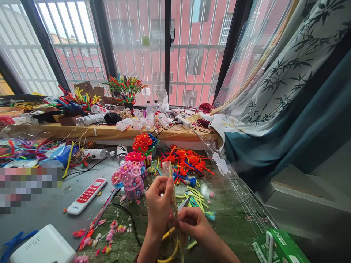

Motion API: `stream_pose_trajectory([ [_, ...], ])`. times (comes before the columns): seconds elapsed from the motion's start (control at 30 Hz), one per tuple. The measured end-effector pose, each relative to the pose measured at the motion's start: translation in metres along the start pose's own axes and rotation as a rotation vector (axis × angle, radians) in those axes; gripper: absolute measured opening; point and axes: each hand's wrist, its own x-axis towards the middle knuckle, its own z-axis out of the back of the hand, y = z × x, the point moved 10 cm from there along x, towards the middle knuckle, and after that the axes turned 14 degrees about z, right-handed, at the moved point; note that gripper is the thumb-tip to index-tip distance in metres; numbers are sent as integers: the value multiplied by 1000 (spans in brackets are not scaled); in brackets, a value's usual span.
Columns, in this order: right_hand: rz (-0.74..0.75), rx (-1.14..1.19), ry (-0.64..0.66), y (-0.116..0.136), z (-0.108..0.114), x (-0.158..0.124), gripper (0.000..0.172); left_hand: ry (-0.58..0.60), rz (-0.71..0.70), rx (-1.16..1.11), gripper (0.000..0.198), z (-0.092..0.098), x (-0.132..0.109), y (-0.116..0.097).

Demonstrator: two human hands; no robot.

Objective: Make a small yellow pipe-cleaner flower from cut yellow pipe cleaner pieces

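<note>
My left hand pinches a long, thin beige strip near its upper end, thumb against fingers. Lower down, the thumb and fingers of my right hand close on the same strip, which hangs nearly upright. I cannot tell whether it is a measuring tape or tape of another kind. Just past my right hand a pointed metal blade shows, its other end hidden. Below, a yellow fuzzy stem curves behind the strip. Yellow-green and blue pipe-cleaner pieces lie scattered beyond my right hand.
Pots of pipe-cleaner flowers stand left of my hands, with red-orange pipe-cleaner pieces behind. A white remote, a white box-shaped device and a black cable lie leftward. A green carton sits right. Plastic bottles crowd the sill.
</note>
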Motion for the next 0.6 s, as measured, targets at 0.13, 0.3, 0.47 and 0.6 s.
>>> stream_pose_trajectory([
  [0.13, -12, 41, 3, -1, -2, -1, 24, -4, -10, 10, 33, 2, 2, -1],
  [0.3, -13, 67, -38, 3, -2, 0, 26, 12, 0, 15, 34, 1, 2, -1],
  [0.47, -23, 12, -26, 7, -1, -1, 27, 17, 5, 19, 32, 0, 5, -2],
  [0.6, -7, -32, -69, 7, 3, -2, 30, 13, -4, 27, 33, 1, 6, 0],
])
